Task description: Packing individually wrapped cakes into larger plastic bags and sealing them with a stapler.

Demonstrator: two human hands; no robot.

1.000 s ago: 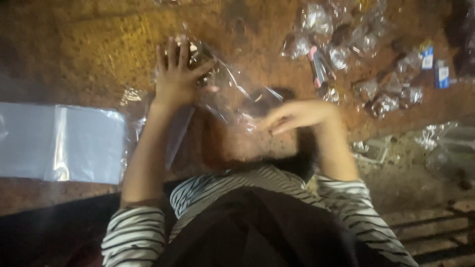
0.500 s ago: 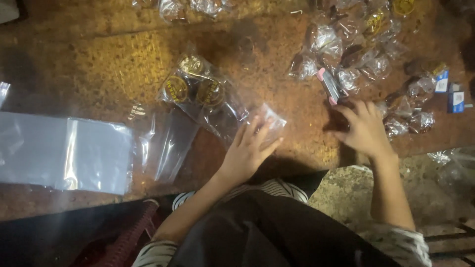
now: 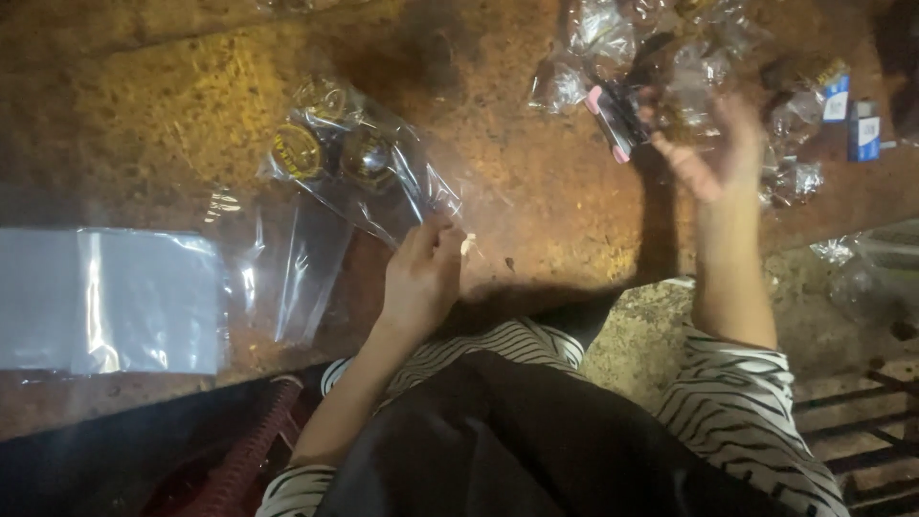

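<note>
My left hand pinches the near corner of a clear plastic bag that lies on the brown worktop and holds three round gold pieces. My right hand is raised at the far right, blurred, with fingers curled over a heap of small clear packets; whether it holds one I cannot tell. A pink-and-black tool lies just left of that hand.
Empty clear bags lie left of my left hand, and a flat stack of bags sits at the left edge. Blue-and-white small boxes stand at the far right. More clear plastic lies at the right, over a dark grate.
My left hand has moved left and closed on the bag's corner. My right hand has lifted up off the packets toward the far right pile.
</note>
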